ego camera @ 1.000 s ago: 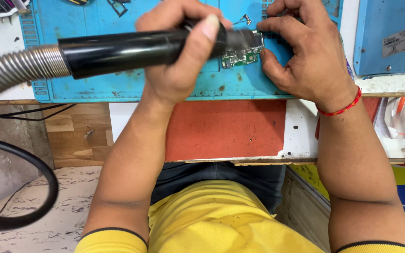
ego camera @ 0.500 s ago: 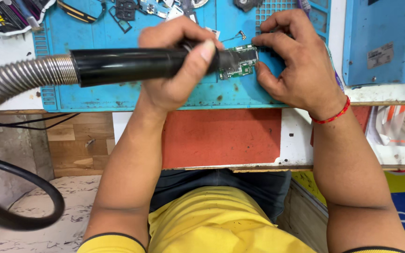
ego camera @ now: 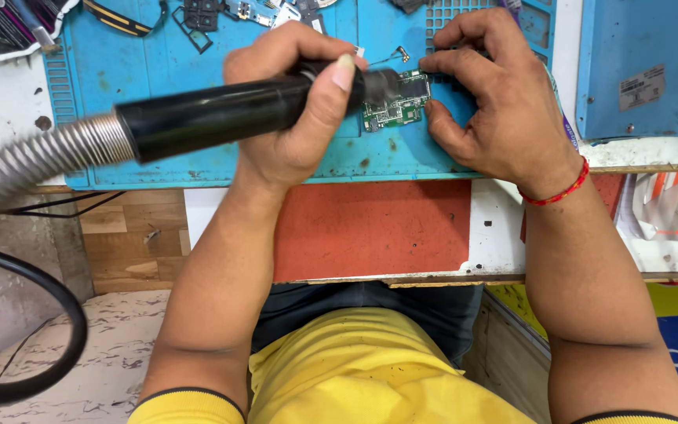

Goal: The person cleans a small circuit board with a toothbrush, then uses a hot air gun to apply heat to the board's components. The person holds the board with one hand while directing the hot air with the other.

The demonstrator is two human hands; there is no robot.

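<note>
My left hand (ego camera: pixel 296 102) grips a black hot-air wand (ego camera: pixel 221 114) with a ribbed silver hose (ego camera: pixel 33 161) trailing off to the left. Its tip points right, onto a small green circuit board (ego camera: pixel 398 102) lying on the blue work mat (ego camera: pixel 143 86). My right hand (ego camera: pixel 496 98) steadies that board, fingertips pinching its right edge from above and below. A red thread band circles my right wrist.
Loose black and metal phone parts (ego camera: pixel 221 12) lie along the mat's far edge. A blue box (ego camera: pixel 645 67) stands at the right. A red panel (ego camera: pixel 370 228) fronts the bench. A black cable (ego camera: pixel 49 314) loops at the lower left above a marbled floor.
The view has shifted so the mat, hands and board sit lower in frame. The wand tip stays at the board and both hands keep their hold.
</note>
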